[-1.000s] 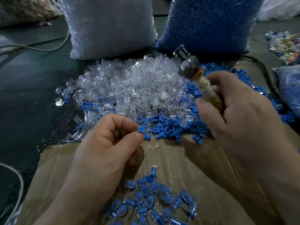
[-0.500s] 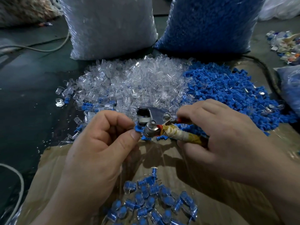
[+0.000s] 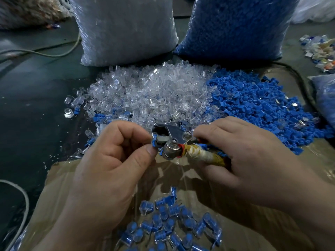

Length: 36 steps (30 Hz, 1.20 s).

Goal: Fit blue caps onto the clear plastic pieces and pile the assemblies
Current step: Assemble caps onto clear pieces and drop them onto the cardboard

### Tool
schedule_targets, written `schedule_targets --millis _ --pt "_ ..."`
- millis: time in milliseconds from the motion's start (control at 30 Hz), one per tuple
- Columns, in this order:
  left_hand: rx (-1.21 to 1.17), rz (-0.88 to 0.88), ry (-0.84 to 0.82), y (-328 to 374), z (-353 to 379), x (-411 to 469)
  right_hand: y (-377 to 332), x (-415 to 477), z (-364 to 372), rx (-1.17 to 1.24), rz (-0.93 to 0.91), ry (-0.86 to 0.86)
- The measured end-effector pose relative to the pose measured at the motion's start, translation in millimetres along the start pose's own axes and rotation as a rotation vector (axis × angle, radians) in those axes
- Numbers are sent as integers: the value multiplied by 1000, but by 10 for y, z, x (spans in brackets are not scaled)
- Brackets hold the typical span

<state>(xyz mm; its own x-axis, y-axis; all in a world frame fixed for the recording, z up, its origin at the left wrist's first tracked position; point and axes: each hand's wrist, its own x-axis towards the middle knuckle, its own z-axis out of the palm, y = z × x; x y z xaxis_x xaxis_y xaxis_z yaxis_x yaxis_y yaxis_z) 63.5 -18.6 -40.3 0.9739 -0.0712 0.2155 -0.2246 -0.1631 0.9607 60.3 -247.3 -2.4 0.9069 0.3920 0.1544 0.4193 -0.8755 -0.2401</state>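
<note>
My left hand (image 3: 108,160) pinches a small blue-capped piece (image 3: 154,141) between thumb and forefinger, held against the metal jaws of a plier-like tool (image 3: 171,140). My right hand (image 3: 241,153) grips that tool by its tape-wrapped handle (image 3: 203,156). Behind the hands lie a heap of clear plastic pieces (image 3: 154,95) and, to its right, a heap of blue caps (image 3: 257,104). Several finished assemblies (image 3: 172,225) are piled on the brown sheet below the hands.
A brown cardboard sheet (image 3: 61,192) covers the near floor. Two big sacks stand behind, one of clear parts (image 3: 125,29) and one of blue parts (image 3: 235,26). A cable (image 3: 23,198) curves at the left; scrap litter (image 3: 319,51) lies at the far right.
My right hand swung the tool down from above the blue heap to my left hand. The jaws now meet the blue-capped piece that the left fingers hold.
</note>
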Motion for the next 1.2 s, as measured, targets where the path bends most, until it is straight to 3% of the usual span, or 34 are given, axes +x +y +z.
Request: schedule_targets --millis 367,533,733,867,1033,1200 --pt "-8 10 0 19 24 -10 -21 -17 0 -19 24 24" --pt "47 -79 105 22 -13 12 80 18 15 -76 87 79" --pt "141 -159 -94 9 92 -20 184 130 83 -216 209 42" --pt "123 -193 -88 17 110 -27 175 149 67 -217 241 14" --pt "168 -175 -41 50 148 -46 -65 79 63 -52 94 182" --pt "339 21 -29 87 189 -98 -259 54 168 -27 -91 181"
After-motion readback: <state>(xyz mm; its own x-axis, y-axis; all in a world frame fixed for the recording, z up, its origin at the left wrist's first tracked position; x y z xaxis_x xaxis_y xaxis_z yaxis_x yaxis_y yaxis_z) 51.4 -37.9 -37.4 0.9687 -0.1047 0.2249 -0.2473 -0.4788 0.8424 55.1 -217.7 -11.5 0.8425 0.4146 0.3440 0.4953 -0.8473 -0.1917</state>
